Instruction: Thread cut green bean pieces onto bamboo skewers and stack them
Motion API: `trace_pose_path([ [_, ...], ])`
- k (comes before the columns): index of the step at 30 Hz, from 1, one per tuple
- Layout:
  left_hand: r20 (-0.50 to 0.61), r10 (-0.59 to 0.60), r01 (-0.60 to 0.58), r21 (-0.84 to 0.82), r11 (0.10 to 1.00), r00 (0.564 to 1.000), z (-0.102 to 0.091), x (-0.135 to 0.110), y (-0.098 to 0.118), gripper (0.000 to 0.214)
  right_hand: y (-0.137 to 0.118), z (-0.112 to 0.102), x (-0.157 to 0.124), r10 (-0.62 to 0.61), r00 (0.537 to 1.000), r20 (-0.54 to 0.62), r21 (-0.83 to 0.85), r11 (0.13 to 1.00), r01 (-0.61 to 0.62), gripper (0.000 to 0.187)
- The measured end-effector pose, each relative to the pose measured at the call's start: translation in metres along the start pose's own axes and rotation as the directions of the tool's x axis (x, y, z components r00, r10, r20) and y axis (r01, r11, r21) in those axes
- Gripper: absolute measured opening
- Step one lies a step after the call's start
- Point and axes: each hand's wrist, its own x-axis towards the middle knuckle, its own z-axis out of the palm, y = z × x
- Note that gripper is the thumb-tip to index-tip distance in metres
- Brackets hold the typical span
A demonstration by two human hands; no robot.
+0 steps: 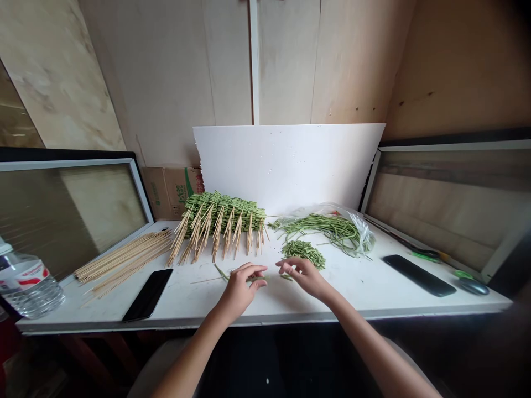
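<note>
My left hand (240, 287) is closed above the front of the white table (352, 296), thumb and fingers curled around a cut green bean piece (252, 279). A thin bamboo skewer (203, 281) runs out to its left and passes behind the hand. Beside it a longer green bean (220, 271) sticks out. My right hand (305, 275) has bent fingers drawn together, facing the left hand; another short bean piece (286, 277) shows just under its fingertips. Whether those fingers grip anything is hidden. Right behind this hand lies a pile of cut bean pieces (305, 251).
Stacked skewers of beans (224, 213) stand at the back left, their sticks pointing forward. Loose bamboo skewers (128, 254), a black phone (148, 294) and a water bottle (27, 282) are left. Long beans (332, 228) spill from a plastic bag; another phone (418, 275) and a mouse (473, 285) lie right.
</note>
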Motion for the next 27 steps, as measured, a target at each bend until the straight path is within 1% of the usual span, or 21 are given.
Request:
trace_pose_path([
  [2, 0.003, 0.006, -0.006, 0.004, 1.0, 1.0, 0.003, -0.001, 0.003, 0.027, -0.017, 0.008, -0.002, -0.05, 0.997, 0.056, 0.064, 0.997, 0.046, 0.038],
  [5, 0.007, -0.005, 0.005, 0.016, 1.0, 1.0, 0.004, -0.001, 0.005, 0.028, -0.028, 0.019, -0.004, -0.09, 0.995, 0.052, 0.084, 0.993, 0.086, 0.028],
  [8, 0.013, -0.041, 0.041, 0.022, 0.999, 0.999, 0.0, 0.0, 0.003, 0.03, -0.026, 0.023, -0.003, -0.062, 0.998, -0.001, 0.095, 0.994, 0.062, 0.026],
  [10, 0.025, -0.057, 0.056, 0.037, 0.998, 0.998, -0.003, 0.0, 0.001, 0.021, -0.022, 0.022, -0.002, -0.036, 0.999, -0.037, 0.103, 0.994, 0.04, 0.028],
  [12, 0.032, -0.048, 0.046, 0.065, 0.997, 0.998, -0.006, 0.0, -0.001, 0.012, -0.019, 0.02, -0.002, -0.032, 0.998, -0.051, 0.096, 0.995, 0.037, 0.029],
  [16, 0.056, 0.008, -0.014, 0.104, 0.995, 0.998, -0.005, 0.0, 0.001, 0.01, -0.02, 0.024, -0.004, -0.087, 0.995, -0.041, 0.039, 0.995, 0.089, 0.026],
  [20, 0.07, 0.036, -0.045, 0.144, 0.989, 0.997, 0.0, -0.001, 0.003, 0.014, -0.023, 0.032, -0.007, -0.125, 0.988, -0.086, -0.015, 0.992, 0.124, 0.019],
  [23, 0.096, 0.047, -0.065, 0.204, 0.977, 0.994, 0.003, -0.002, 0.002, 0.018, -0.022, 0.035, -0.007, -0.169, 0.979, -0.118, -0.039, 0.986, 0.165, 0.013],
  [27, 0.113, 0.08, -0.108, 0.278, 0.955, 0.99, 0.004, -0.005, 0.0, 0.026, -0.02, 0.037, -0.008, -0.241, 0.964, -0.11, -0.053, 0.97, 0.237, 0.012],
])
